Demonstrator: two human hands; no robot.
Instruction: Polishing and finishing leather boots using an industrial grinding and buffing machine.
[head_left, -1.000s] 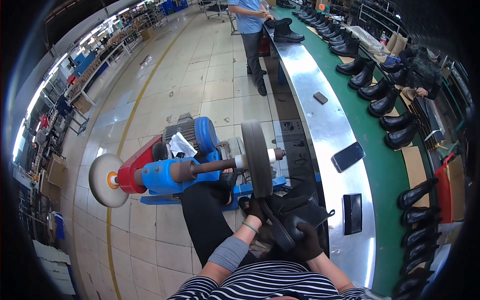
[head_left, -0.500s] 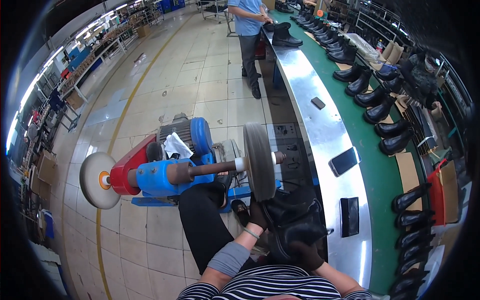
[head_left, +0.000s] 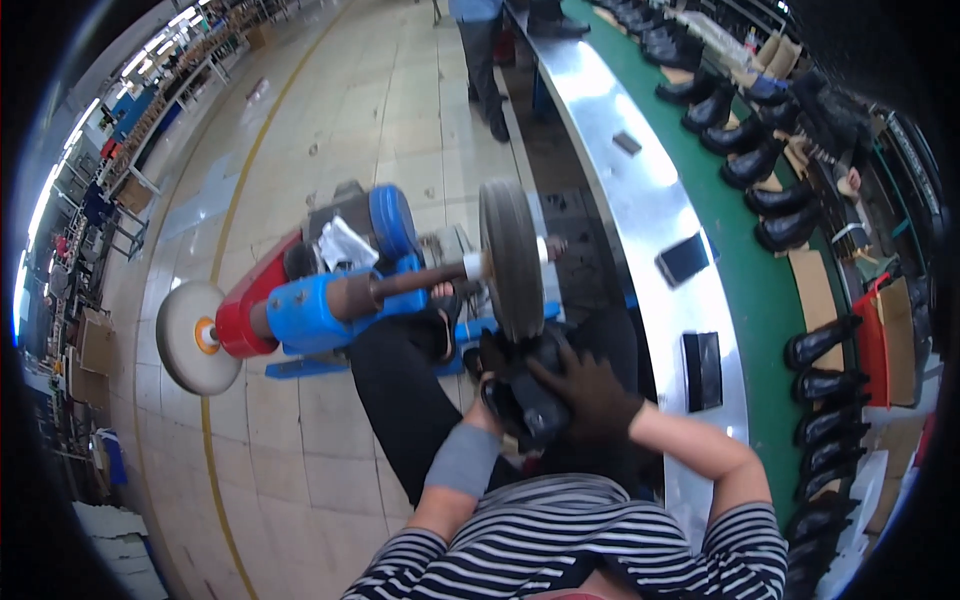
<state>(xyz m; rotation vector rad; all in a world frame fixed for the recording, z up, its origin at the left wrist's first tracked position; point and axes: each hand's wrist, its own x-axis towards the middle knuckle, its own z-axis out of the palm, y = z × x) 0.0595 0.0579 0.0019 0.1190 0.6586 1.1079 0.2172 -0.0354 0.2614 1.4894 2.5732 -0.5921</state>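
Observation:
A black ankle boot is over my lap, tilted, with its upper end near the dark buffing wheel. My left hand, in a dark glove, holds the boot from its left side; most of those fingers are hidden behind it. On the boot's right side lies my right hand, in a brown glove, its fingers spread and touching the black surface. The wheel sits on the shaft of a blue and red machine. Whether boot and wheel touch, I cannot tell.
A pale wheel is at the machine's left end. To my right runs a metal ledge with a phone and a black box. Beyond it, black boots line a green belt. A person stands ahead.
The boot has moved up and left and turned. My right hand has come from below it to its right side, fingers spread. The view has also shifted.

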